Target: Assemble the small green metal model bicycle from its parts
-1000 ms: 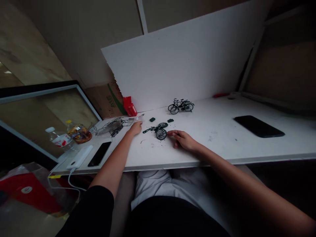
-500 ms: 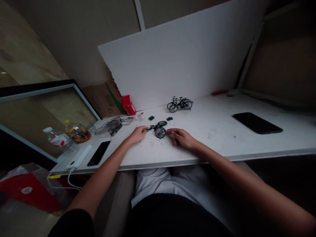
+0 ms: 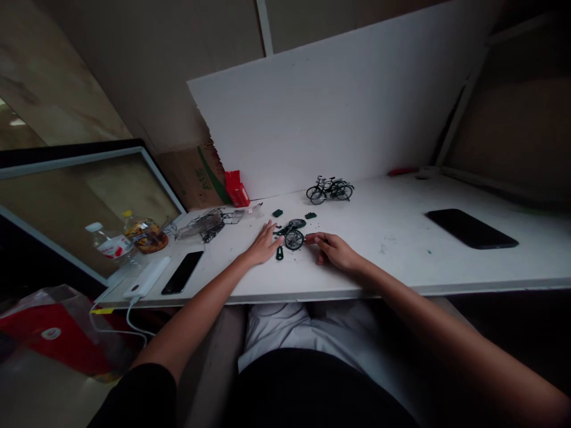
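Note:
A small dark model bicycle [image 3: 294,239] lies on the white table between my hands, its spoked wheel nearest me. To its left, my left hand [image 3: 263,245] rests on the tabletop with fingers spread, holding nothing. A small dark green piece with a hole [image 3: 279,253] lies just below my left thumb. My right hand [image 3: 334,249] is closed at the wheel's right edge, with its index fingertip at the tyre; anything between its fingers is hidden. Beyond the bicycle lie two small dark green pieces, one on the left [image 3: 277,213] and another on the right [image 3: 311,216].
Assembled model bicycles [image 3: 330,190] stand near the white back panel. A red box [image 3: 237,190], tangled dark frames [image 3: 214,226], bottles [image 3: 145,235], a phone [image 3: 182,273] and a white power bank [image 3: 149,277] are on the left. Another dark phone [image 3: 470,228] lies right.
My left hand has gone from a pinch beside the bicycle to spread fingers on the table. A small green piece now shows below its thumb. My right hand stays by the wheel.

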{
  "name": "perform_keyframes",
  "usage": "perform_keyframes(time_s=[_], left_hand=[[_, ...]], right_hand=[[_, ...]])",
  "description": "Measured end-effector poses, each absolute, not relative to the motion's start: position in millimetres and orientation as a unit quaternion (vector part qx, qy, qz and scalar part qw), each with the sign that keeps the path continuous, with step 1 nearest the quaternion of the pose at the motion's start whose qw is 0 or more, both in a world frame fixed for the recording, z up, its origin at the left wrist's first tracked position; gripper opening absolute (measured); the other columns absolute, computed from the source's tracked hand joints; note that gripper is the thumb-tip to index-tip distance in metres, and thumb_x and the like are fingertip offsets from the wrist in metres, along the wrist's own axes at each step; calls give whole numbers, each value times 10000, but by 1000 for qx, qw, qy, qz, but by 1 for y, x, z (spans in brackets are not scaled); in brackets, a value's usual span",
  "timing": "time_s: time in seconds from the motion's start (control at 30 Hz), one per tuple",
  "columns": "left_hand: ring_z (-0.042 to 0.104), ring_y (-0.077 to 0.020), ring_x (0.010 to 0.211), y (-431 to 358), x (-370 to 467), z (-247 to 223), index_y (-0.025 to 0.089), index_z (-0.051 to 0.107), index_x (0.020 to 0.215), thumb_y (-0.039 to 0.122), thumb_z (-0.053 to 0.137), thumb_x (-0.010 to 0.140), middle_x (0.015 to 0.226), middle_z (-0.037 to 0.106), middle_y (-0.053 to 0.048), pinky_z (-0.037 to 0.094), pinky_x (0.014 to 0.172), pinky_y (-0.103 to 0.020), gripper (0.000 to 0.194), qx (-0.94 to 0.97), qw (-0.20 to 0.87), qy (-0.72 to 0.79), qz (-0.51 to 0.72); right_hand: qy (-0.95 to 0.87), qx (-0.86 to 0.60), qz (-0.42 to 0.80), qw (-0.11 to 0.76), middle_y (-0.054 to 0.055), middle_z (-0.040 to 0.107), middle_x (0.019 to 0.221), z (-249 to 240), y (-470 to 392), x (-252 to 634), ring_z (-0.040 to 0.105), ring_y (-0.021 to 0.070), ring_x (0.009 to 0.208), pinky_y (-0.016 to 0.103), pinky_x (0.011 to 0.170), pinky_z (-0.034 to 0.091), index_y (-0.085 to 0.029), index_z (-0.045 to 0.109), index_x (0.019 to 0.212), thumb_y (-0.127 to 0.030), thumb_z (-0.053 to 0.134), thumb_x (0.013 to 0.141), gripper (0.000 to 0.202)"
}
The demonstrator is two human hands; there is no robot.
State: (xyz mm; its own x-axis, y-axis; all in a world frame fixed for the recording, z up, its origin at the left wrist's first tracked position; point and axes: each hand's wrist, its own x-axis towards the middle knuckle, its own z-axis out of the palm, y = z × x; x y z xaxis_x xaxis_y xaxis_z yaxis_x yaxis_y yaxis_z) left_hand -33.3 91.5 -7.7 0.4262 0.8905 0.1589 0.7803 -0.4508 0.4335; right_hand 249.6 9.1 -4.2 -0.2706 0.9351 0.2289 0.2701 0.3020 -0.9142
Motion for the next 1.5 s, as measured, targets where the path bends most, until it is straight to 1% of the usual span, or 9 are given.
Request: perform_keyframes(time_s=[0.37, 0.57, 0.7, 0.83, 0.9, 0.97, 1.1, 1.23, 1.5], left_hand=[[197, -282, 1641, 88, 44, -12, 145, 311, 1632, 625, 288, 1054, 1737, 278, -183, 168, 1338, -431, 751, 848, 148, 470, 196], [367, -250, 1564, 94, 46, 4, 121, 415, 1557, 557, 280, 1081, 1635, 445, -199, 260, 1303, -372, 659, 845, 103, 448, 274], [275, -278, 1611, 112, 18, 12, 101, 408, 1564, 570, 268, 1081, 1687, 364, -216, 183, 1323, -397, 687, 806, 79, 526, 260], [122, -360, 1647, 120, -6, 2, 128, 361, 1600, 649, 287, 1050, 1743, 219, -226, 139, 1314, -545, 762, 781, 143, 582, 176], [134, -348, 1647, 117, -7, -5, 183, 388, 1590, 665, 272, 1045, 1736, 264, -192, 120, 1309, -575, 738, 796, 157, 566, 149], [135, -336, 1648, 110, 1, -7, 180, 395, 1591, 680, 234, 1040, 1736, 272, -179, 100, 1313, -572, 761, 812, 155, 548, 131], [175, -355, 1638, 93, 27, 2, 142, 317, 1643, 767, 194, 1000, 1742, 243, -193, 142, 1315, -553, 906, 814, 182, 540, 114], [136, -396, 1639, 89, 47, 16, 173, 321, 1647, 782, 295, 982, 1751, 216, -187, 113, 1310, -596, 902, 831, 124, 524, 138], [184, -324, 1641, 131, 87, 14, 219, 359, 1622, 652, 384, 1025, 1756, 236, -148, 219, 1294, -535, 738, 899, 90, 405, 139]], right_hand=[[-705, -419, 377, 431, 73, 766, 856, -21, 21, 253, 629, 172, 597, 308, 653, 555, -168, 690, 1275, -462, 434, 1075, 438], [-671, -436, 380, 465, 21, 675, 654, -18, 17, 251, 655, 192, 583, 297, 616, 539, -161, 650, 1237, -506, 401, 1079, 454], [-657, -439, 384, 477, 8, 654, 621, -13, 12, 250, 655, 206, 552, 318, 595, 533, -174, 613, 1260, -512, 399, 1078, 439], [-660, -452, 349, 489, 5, 617, 572, -6, 7, 251, 641, 223, 544, 336, 587, 518, -195, 624, 1294, -551, 374, 1083, 483], [-657, -455, 320, 509, 35, 674, 665, -3, 5, 252, 642, 217, 557, 339, 591, 517, -204, 627, 1298, -578, 369, 1081, 503], [-644, -450, 300, 540, 90, 760, 945, 0, 4, 253, 637, 188, 563, 336, 581, 519, -219, 618, 1285, -592, 368, 1078, 494], [-613, -441, 285, 591, 134, 681, 1386, 1, 4, 254, 585, 126, 519, 320, 527, 501, -243, 555, 1288, -569, 369, 1079, 429], [-600, -443, 279, 605, 143, 691, 1389, 1, 5, 254, 559, 115, 504, 306, 519, 491, -250, 508, 1317, -566, 355, 1083, 422], [-587, -449, 266, 619, 154, 710, 1343, 5, 3, 254, 560, 116, 510, 293, 533, 498, -246, 500, 1278, -665, 334, 1062, 500]])
